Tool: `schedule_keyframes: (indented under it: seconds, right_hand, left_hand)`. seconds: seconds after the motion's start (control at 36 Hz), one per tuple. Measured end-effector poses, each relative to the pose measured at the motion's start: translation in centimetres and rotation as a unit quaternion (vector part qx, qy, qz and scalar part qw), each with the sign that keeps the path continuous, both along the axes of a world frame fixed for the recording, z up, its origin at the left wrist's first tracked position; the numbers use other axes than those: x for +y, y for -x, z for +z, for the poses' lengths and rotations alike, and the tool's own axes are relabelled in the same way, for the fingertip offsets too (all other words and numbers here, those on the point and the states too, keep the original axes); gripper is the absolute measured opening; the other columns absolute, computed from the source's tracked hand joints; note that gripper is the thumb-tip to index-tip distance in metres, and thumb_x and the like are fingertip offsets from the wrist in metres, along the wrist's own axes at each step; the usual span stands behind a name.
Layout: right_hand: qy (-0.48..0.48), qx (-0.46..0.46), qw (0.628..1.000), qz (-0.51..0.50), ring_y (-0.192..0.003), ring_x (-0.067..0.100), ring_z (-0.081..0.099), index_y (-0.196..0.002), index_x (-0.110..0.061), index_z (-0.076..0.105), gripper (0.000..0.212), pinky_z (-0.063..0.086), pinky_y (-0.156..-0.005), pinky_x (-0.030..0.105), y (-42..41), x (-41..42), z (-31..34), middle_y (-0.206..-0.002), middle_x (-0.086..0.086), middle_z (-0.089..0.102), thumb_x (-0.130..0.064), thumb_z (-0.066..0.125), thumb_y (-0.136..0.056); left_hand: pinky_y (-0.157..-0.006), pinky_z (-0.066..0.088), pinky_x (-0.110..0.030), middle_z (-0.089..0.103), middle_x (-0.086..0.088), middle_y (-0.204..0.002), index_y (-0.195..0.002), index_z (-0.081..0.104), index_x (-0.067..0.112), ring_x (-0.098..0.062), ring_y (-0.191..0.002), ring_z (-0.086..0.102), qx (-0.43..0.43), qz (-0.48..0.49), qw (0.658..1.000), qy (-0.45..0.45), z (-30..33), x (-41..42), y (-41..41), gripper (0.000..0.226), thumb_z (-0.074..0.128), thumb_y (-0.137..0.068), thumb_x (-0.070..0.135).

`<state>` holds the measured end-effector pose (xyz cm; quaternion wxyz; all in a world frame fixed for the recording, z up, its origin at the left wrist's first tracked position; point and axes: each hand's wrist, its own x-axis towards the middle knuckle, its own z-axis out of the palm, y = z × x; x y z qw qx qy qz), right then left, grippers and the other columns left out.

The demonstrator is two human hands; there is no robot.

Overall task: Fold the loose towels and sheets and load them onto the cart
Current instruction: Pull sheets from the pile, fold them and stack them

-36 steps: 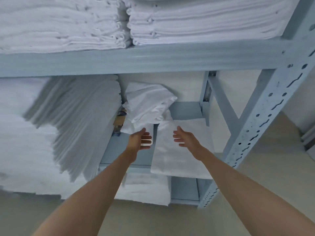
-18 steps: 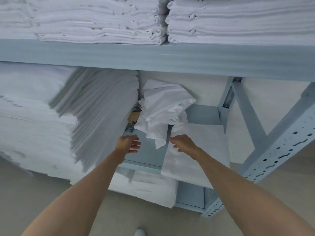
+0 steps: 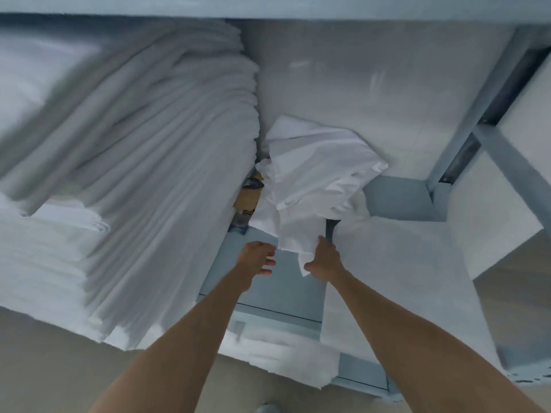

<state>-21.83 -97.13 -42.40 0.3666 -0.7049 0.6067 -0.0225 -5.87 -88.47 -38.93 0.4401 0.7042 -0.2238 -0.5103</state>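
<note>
A loose, crumpled white sheet lies on the blue-grey metal shelf, its lower corner hanging toward me. My right hand grips that hanging corner from the right, fingers tucked into the cloth. My left hand hovers just left of the corner with fingers loosely spread, holding nothing. A flat folded white sheet lies on the shelf to the right, under my right hand.
A tall leaning stack of folded white linen fills the shelf's left side. A small brown box is wedged between that stack and the loose sheet. More folded linen sits on the shelf below. Shelf uprights stand at right.
My head has moved closer and lower to the shelf. My right hand reached forward and took hold of the loose sheet's hanging corner; my left hand came up beside it.
</note>
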Motion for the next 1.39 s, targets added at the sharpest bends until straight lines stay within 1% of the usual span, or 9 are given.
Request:
schedule_keyframes:
  seconds: [0.11,0.31,0.56,0.67,0.78,0.89,1.06,1.17,1.39]
  right_hand:
    - [0.040,-0.026,0.998,-0.032,-0.135,0.035,0.041,-0.157,-0.015,0.001,0.088,0.041,-0.103,0.040,-1.0,-1.7,-2.8,-0.149,0.016,0.035,-0.014,0.061,-0.092]
    - [0.167,-0.060,0.982,-0.071,-0.118,0.035,0.055,-0.128,-0.004,0.059,0.038,0.041,-0.098,0.037,-1.3,-3.9,-1.3,-0.127,0.017,0.062,0.000,0.042,-0.094]
    - [0.178,-0.079,0.980,-0.047,-0.112,0.036,0.060,-0.122,-0.004,0.067,0.040,0.048,-0.097,0.038,2.6,-3.7,3.8,-0.122,0.018,0.067,0.004,0.043,-0.091]
    - [0.044,0.035,0.995,0.087,-0.105,0.033,0.067,-0.125,-0.004,0.066,0.037,0.054,-0.094,0.040,3.9,-3.4,3.4,-0.121,0.013,0.069,-0.001,0.055,-0.089]
    - [-0.038,0.102,0.988,0.112,-0.076,0.027,0.074,-0.092,-0.002,0.071,0.022,0.061,-0.081,0.040,3.3,-4.2,4.3,-0.082,0.012,0.075,-0.019,0.059,-0.084]
    - [-0.018,-0.077,0.993,-0.090,-0.079,0.026,0.068,-0.111,0.002,0.066,0.028,0.061,-0.076,0.036,1.3,-7.3,4.9,-0.096,0.014,0.069,-0.015,0.058,-0.091]
    - [-0.110,-0.369,0.892,-0.236,-0.088,0.020,0.060,-0.136,0.001,0.048,0.057,0.055,-0.094,0.035,-2.8,-10.8,5.0,-0.109,0.010,0.059,-0.013,0.074,-0.087]
    - [-0.172,-0.442,0.835,-0.279,-0.111,0.027,0.063,-0.133,-0.007,0.053,0.048,0.054,-0.093,0.040,-4.8,-12.1,4.6,-0.125,0.012,0.064,-0.019,0.072,-0.090]
    - [-0.108,-0.488,0.779,-0.379,-0.108,0.030,0.061,-0.128,-0.008,0.056,0.042,0.055,-0.084,0.039,-6.5,-12.2,5.4,-0.125,0.013,0.062,0.002,0.062,-0.087]
  left_hand:
    - [-0.082,0.059,-0.046,0.064,-0.013,-0.099,-0.097,0.065,0.008,-0.026,-0.084,0.065,0.012,-0.002,1.000,0.005,-2.4,-0.9,-0.7,0.007,0.061,-0.096,0.014]
    - [-0.082,0.059,-0.046,0.065,-0.016,-0.105,-0.107,0.065,0.002,-0.031,-0.090,0.066,0.027,0.020,0.999,-0.027,-3.6,-0.9,-1.9,0.016,0.057,-0.098,0.013]
    - [-0.079,0.058,-0.048,0.062,-0.018,-0.121,-0.123,0.057,0.003,-0.038,-0.107,0.065,0.064,0.045,0.995,-0.061,0.3,-1.9,-0.3,0.032,0.054,-0.102,0.026]
    - [-0.089,0.056,-0.053,0.057,-0.018,-0.127,-0.128,0.054,0.007,-0.039,-0.110,0.063,0.065,0.014,0.997,-0.046,1.1,-3.1,0.7,0.032,0.057,-0.100,0.024]
    - [-0.088,0.055,-0.049,0.057,-0.014,-0.128,-0.137,0.051,0.012,-0.037,-0.111,0.061,0.062,-0.017,0.998,-0.029,0.5,-3.9,2.1,0.040,0.058,-0.099,0.021]
    - [-0.081,0.054,-0.042,0.060,-0.009,-0.120,-0.137,0.053,0.017,-0.030,-0.104,0.060,0.071,-0.020,0.997,-0.014,0.0,-4.6,3.1,0.040,0.060,-0.098,0.017]
    - [-0.089,0.055,-0.046,0.061,-0.008,-0.124,-0.137,0.052,0.019,-0.033,-0.108,0.061,0.091,-0.018,0.995,0.024,0.0,-5.9,2.0,0.038,0.058,-0.100,0.017]
    - [-0.092,0.055,-0.049,0.060,-0.012,-0.130,-0.137,0.052,0.014,-0.036,-0.115,0.061,0.108,-0.013,0.994,0.031,-0.3,-6.0,0.0,0.038,0.058,-0.100,0.020]
    - [-0.089,0.055,-0.052,0.059,-0.019,-0.128,-0.122,0.058,0.009,-0.040,-0.111,0.062,0.170,0.018,0.985,0.012,0.5,-6.2,-3.7,0.028,0.057,-0.099,0.025]
